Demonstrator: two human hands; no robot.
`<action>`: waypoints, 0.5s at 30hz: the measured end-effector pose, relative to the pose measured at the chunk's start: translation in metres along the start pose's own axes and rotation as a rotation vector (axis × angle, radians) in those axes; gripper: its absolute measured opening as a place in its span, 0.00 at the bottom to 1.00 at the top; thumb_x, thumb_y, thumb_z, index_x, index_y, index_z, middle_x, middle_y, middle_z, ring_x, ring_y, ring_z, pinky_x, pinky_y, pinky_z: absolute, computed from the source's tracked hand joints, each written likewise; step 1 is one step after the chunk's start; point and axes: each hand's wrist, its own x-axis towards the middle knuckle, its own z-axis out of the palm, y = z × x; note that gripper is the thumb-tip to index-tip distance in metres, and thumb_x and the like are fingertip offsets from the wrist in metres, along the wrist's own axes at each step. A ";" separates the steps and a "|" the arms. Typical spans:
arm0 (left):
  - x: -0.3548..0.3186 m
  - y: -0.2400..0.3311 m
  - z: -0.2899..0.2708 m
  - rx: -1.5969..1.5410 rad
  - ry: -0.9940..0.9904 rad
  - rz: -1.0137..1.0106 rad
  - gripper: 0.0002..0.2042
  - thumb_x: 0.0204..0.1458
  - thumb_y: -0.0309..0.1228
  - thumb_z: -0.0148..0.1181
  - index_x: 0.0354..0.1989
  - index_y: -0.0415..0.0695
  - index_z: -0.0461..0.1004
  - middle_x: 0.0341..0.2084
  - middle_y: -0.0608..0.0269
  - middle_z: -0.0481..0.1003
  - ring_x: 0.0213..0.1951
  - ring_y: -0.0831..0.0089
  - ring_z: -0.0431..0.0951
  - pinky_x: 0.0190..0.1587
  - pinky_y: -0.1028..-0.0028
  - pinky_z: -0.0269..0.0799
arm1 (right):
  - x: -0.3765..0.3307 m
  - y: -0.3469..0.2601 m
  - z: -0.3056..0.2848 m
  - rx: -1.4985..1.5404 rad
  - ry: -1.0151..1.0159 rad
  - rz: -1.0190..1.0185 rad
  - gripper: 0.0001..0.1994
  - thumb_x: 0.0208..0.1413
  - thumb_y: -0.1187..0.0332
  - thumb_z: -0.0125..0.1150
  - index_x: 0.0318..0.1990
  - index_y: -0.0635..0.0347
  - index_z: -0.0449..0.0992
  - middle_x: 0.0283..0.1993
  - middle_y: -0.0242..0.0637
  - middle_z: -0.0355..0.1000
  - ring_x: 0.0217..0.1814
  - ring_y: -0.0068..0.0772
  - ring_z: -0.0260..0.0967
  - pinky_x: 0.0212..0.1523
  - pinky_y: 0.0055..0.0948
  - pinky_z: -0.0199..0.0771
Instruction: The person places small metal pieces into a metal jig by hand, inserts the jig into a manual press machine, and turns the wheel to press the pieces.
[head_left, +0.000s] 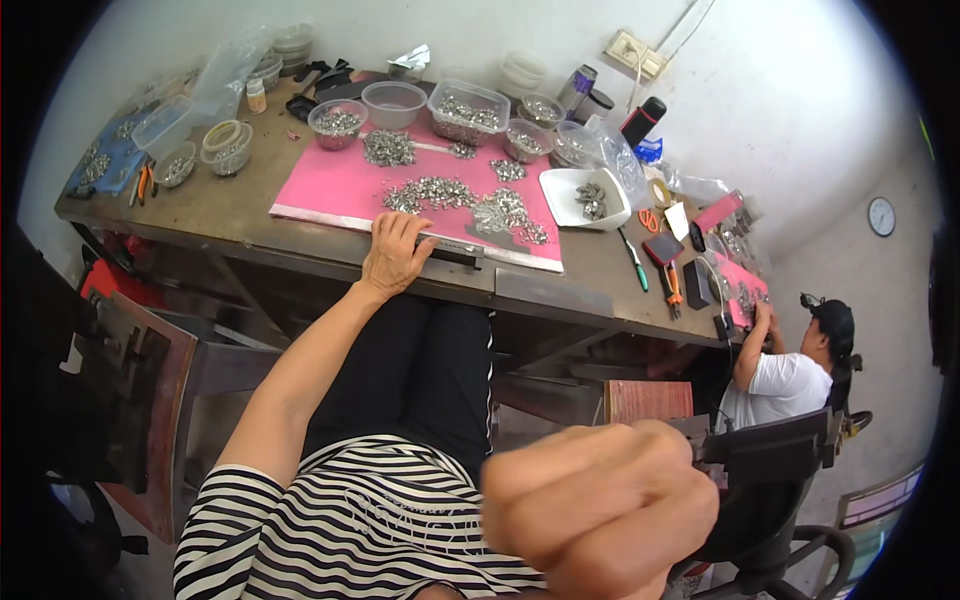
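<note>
My left hand point(397, 252) rests on the front edge of the workbench, fingers laid over the border of a pink mat point(330, 185) and the thumb pointing right. A dark bar point(455, 256) runs along the edge beside that thumb. Small shiny metal parts point(430, 194) lie in several heaps on the mat, just beyond my fingers. My right hand point(600, 500) is raised close to the camera, big and slightly blurred. Its fingers are curled into a fist, and anything inside it is hidden.
Clear plastic tubs point(468, 110) of metal parts line the mat's far side. A white tray point(560, 190) holds more parts. Pliers point(673, 290) and a green-handled tool point(636, 265) lie to its right. A co-worker point(790, 375) sits at the bench's right end, near a black chair point(770, 465).
</note>
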 end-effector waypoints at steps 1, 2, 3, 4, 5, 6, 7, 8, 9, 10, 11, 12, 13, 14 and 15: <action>0.007 0.009 0.006 -0.028 -0.002 0.017 0.15 0.60 0.42 0.59 0.47 0.44 0.75 0.41 0.59 0.74 0.50 0.58 0.71 0.59 0.57 0.60 | -0.004 -0.003 0.034 0.063 0.470 -0.042 0.15 0.48 0.83 0.65 0.18 0.68 0.64 0.17 0.38 0.59 0.16 0.33 0.52 0.16 0.31 0.51; 0.003 0.009 0.005 -0.020 -0.006 0.015 0.15 0.60 0.41 0.59 0.47 0.44 0.75 0.41 0.59 0.74 0.50 0.58 0.71 0.59 0.56 0.60 | -0.015 0.004 0.066 0.159 0.928 -0.099 0.15 0.48 0.83 0.65 0.17 0.67 0.63 0.17 0.38 0.59 0.15 0.34 0.52 0.16 0.31 0.52; -0.003 0.004 -0.004 -0.004 -0.001 -0.001 0.15 0.60 0.41 0.59 0.47 0.44 0.75 0.41 0.59 0.74 0.50 0.58 0.71 0.59 0.56 0.60 | -0.020 0.002 0.005 0.067 0.117 -0.043 0.14 0.55 0.77 0.66 0.21 0.69 0.68 0.20 0.45 0.64 0.18 0.42 0.58 0.19 0.36 0.59; 0.008 0.018 0.007 -0.047 -0.003 0.023 0.15 0.60 0.41 0.59 0.48 0.44 0.75 0.41 0.59 0.74 0.50 0.58 0.71 0.59 0.56 0.60 | -0.027 -0.006 0.011 0.009 0.139 -0.019 0.14 0.55 0.77 0.66 0.21 0.69 0.68 0.20 0.45 0.64 0.18 0.42 0.58 0.19 0.36 0.59; 0.011 0.020 0.009 -0.052 -0.004 0.026 0.15 0.61 0.41 0.59 0.48 0.44 0.75 0.41 0.59 0.74 0.50 0.58 0.70 0.59 0.56 0.60 | -0.035 -0.007 0.021 0.006 0.253 -0.006 0.12 0.50 0.79 0.66 0.21 0.67 0.68 0.20 0.42 0.60 0.18 0.42 0.57 0.20 0.36 0.58; 0.007 0.015 0.006 -0.026 -0.003 0.016 0.15 0.61 0.41 0.59 0.48 0.44 0.75 0.41 0.59 0.74 0.50 0.58 0.71 0.60 0.56 0.59 | -0.038 0.000 0.025 0.029 0.356 0.000 0.11 0.45 0.81 0.67 0.21 0.65 0.67 0.19 0.39 0.57 0.19 0.42 0.56 0.21 0.36 0.56; 0.004 0.008 0.003 -0.021 -0.001 0.010 0.15 0.61 0.41 0.59 0.48 0.44 0.75 0.41 0.59 0.74 0.50 0.58 0.71 0.60 0.56 0.59 | -0.042 0.012 0.020 0.026 0.379 -0.058 0.15 0.37 0.81 0.68 0.15 0.64 0.63 0.15 0.36 0.60 0.13 0.36 0.56 0.15 0.30 0.54; 0.001 0.002 0.000 -0.001 -0.004 0.003 0.15 0.60 0.41 0.59 0.48 0.43 0.75 0.42 0.59 0.74 0.50 0.58 0.71 0.60 0.55 0.59 | -0.043 0.022 0.015 -0.083 0.356 -0.021 0.15 0.41 0.82 0.66 0.17 0.64 0.63 0.17 0.36 0.57 0.15 0.38 0.54 0.17 0.33 0.52; 0.002 0.005 0.001 -0.009 -0.010 0.013 0.15 0.60 0.41 0.60 0.48 0.43 0.75 0.42 0.59 0.74 0.50 0.58 0.71 0.60 0.55 0.59 | -0.046 0.024 0.012 -0.219 0.344 0.026 0.14 0.44 0.83 0.65 0.19 0.64 0.63 0.18 0.37 0.54 0.17 0.40 0.52 0.18 0.37 0.50; 0.004 0.008 0.003 -0.009 -0.009 0.021 0.15 0.60 0.40 0.60 0.48 0.44 0.75 0.43 0.59 0.75 0.51 0.58 0.71 0.60 0.56 0.59 | -0.047 0.029 0.009 -0.332 0.286 0.112 0.15 0.44 0.82 0.66 0.19 0.62 0.62 0.20 0.36 0.54 0.18 0.39 0.53 0.19 0.37 0.50; 0.007 0.011 0.006 -0.024 -0.011 0.026 0.15 0.60 0.40 0.60 0.48 0.44 0.75 0.43 0.59 0.75 0.51 0.58 0.71 0.60 0.56 0.59 | -0.046 0.030 0.007 -0.428 0.230 0.163 0.15 0.44 0.82 0.66 0.20 0.61 0.62 0.20 0.36 0.54 0.19 0.39 0.53 0.19 0.37 0.52; 0.007 0.011 0.006 -0.024 -0.005 0.023 0.14 0.60 0.40 0.60 0.48 0.44 0.75 0.43 0.59 0.75 0.51 0.58 0.71 0.60 0.56 0.59 | -0.046 0.032 0.005 -0.505 0.168 0.209 0.15 0.44 0.81 0.66 0.20 0.61 0.62 0.21 0.36 0.54 0.20 0.38 0.54 0.20 0.37 0.53; 0.007 0.011 0.004 -0.022 0.002 0.020 0.14 0.60 0.40 0.60 0.47 0.44 0.75 0.43 0.59 0.75 0.51 0.58 0.71 0.60 0.56 0.59 | -0.048 0.035 0.004 -0.559 0.115 0.222 0.15 0.45 0.79 0.68 0.21 0.60 0.63 0.21 0.36 0.55 0.21 0.37 0.56 0.21 0.36 0.57; 0.009 0.011 0.004 -0.019 0.024 0.036 0.14 0.60 0.40 0.60 0.47 0.44 0.75 0.42 0.59 0.75 0.50 0.58 0.71 0.59 0.56 0.59 | -0.049 0.036 0.002 -0.550 0.114 0.223 0.15 0.45 0.79 0.68 0.21 0.60 0.63 0.21 0.36 0.55 0.21 0.37 0.56 0.21 0.36 0.57; 0.009 0.011 0.004 -0.015 0.011 0.031 0.14 0.60 0.40 0.60 0.47 0.44 0.75 0.42 0.59 0.75 0.50 0.58 0.71 0.59 0.56 0.59 | -0.048 0.037 -0.004 -0.681 0.060 0.218 0.15 0.45 0.78 0.69 0.21 0.60 0.64 0.21 0.35 0.55 0.22 0.37 0.57 0.21 0.35 0.58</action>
